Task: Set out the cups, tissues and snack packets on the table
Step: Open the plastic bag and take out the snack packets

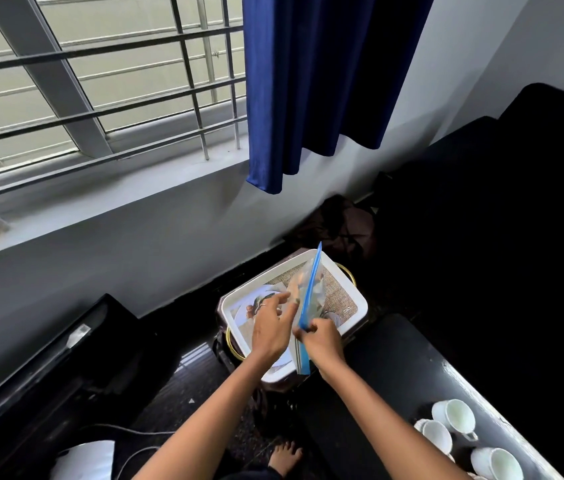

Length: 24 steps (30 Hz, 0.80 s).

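A clear zip bag point(310, 296) with a blue seal strip stands on edge over a white tray point(360, 299). My right hand point(320, 344) pinches the bag's near end at the blue strip. My left hand point(271, 327) is beside the bag with fingers spread, its fingertips touching the bag's side. What is inside the bag is blurred. Three white cups point(453, 419) stand together on the dark table point(388, 368) at the lower right.
The tray has a woven mat inside and rests on a low stand with gold handles point(348, 271). A dark sofa point(502, 209) fills the right. A blue curtain point(325, 81) hangs above. A dark bag point(342, 226) lies behind the tray. My bare foot point(285, 457) is below.
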Each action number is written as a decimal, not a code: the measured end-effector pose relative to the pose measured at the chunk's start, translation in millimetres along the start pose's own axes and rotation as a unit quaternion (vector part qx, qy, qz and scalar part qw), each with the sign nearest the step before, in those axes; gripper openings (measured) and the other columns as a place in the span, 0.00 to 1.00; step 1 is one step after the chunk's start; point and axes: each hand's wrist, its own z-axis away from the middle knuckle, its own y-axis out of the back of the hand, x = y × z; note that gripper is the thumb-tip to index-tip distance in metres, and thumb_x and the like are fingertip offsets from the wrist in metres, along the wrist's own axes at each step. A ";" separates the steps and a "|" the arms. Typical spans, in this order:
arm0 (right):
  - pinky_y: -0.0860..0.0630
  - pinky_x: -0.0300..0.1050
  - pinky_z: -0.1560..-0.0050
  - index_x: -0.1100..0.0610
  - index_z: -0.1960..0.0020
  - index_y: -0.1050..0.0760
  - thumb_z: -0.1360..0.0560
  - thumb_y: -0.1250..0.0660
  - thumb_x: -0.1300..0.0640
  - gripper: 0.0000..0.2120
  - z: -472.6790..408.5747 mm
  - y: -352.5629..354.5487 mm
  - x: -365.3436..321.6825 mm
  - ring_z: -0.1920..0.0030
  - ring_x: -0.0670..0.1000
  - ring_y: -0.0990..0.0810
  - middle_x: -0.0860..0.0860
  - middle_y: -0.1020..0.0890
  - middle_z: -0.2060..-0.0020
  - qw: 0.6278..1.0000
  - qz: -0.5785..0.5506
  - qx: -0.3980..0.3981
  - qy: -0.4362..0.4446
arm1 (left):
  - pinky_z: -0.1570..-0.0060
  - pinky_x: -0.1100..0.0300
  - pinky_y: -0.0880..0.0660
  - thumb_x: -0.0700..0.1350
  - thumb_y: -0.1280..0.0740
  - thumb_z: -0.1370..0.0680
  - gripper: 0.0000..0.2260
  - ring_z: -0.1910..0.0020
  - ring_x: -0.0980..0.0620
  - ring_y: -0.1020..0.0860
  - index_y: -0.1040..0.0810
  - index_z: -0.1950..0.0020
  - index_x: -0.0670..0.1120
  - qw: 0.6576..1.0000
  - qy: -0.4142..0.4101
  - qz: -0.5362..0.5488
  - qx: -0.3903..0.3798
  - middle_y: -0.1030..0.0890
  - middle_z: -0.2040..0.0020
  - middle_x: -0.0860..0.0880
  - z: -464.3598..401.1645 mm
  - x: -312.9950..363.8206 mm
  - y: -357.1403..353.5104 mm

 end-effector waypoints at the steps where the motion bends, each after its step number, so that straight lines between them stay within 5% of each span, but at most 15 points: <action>1: 0.31 0.45 0.61 0.53 0.73 0.33 0.29 0.29 0.57 0.17 3.0 0.0 2.5 0.59 0.56 0.22 0.59 0.20 0.62 1.000 0.006 -0.012 -0.002 | 0.44 0.57 0.29 0.56 0.37 0.22 0.18 0.44 0.52 0.23 0.25 0.35 0.49 1.000 0.013 -0.016 -0.023 0.23 0.40 0.52 -1.5 3.4 -2.3; 5: 0.27 0.46 0.55 0.59 0.61 0.23 0.28 0.30 0.57 0.06 12.9 0.8 11.0 0.53 0.57 0.19 0.57 0.17 0.57 0.997 0.046 -0.056 0.014 | 0.44 0.60 0.37 0.56 0.35 0.23 0.18 0.44 0.51 0.22 0.26 0.35 0.52 0.995 0.039 -0.083 -0.040 0.22 0.41 0.54 -3.8 12.9 -7.9; 8: 0.28 0.44 0.55 0.53 0.61 0.26 0.29 0.29 0.56 0.06 16.4 3.0 20.0 0.50 0.56 0.19 0.55 0.17 0.56 0.996 0.052 -0.073 0.011 | 0.44 0.60 0.39 0.51 0.36 0.22 0.14 0.42 0.50 0.23 0.22 0.38 0.51 0.992 0.037 -0.117 -0.012 0.19 0.42 0.53 -4.4 17.2 -7.8; 11: 0.27 0.42 0.53 0.53 0.57 0.23 0.32 0.28 0.58 0.06 19.6 9.2 22.9 0.51 0.52 0.20 0.53 0.17 0.54 0.996 0.018 -0.091 0.018 | 0.46 0.60 0.37 0.47 0.37 0.21 0.11 0.51 0.49 0.21 0.18 0.44 0.50 0.995 0.030 -0.093 -0.004 0.16 0.50 0.50 -0.2 17.1 -7.8; 16: 0.26 0.43 0.53 0.58 0.56 0.22 0.29 0.32 0.60 0.03 16.1 22.7 8.6 0.57 0.49 0.21 0.49 0.20 0.63 0.988 -0.154 0.006 0.007 | 0.51 0.71 0.41 0.46 0.36 0.21 0.12 0.46 0.53 0.20 0.18 0.42 0.48 0.994 0.003 -0.105 -0.026 0.16 0.47 0.51 15.3 6.2 -6.2; 20: 0.25 0.45 0.53 0.59 0.53 0.24 0.28 0.30 0.55 0.08 8.0 30.8 -5.5 0.62 0.48 0.23 0.49 0.22 0.64 0.982 -0.175 0.066 0.028 | 0.53 0.62 0.26 0.46 0.35 0.22 0.10 0.54 0.55 0.18 0.18 0.43 0.50 0.991 -0.024 -0.125 -0.046 0.16 0.48 0.53 36.1 3.6 -7.6; 24: 0.20 0.51 0.57 0.59 0.57 0.24 0.27 0.33 0.59 0.03 0.9 32.0 -3.9 0.63 0.55 0.18 0.54 0.18 0.65 0.978 -0.183 0.104 0.006 | 0.58 0.64 0.28 0.47 0.35 0.22 0.10 0.57 0.58 0.19 0.18 0.43 0.50 0.985 -0.042 -0.155 -0.058 0.16 0.48 0.54 47.0 -2.7 -8.0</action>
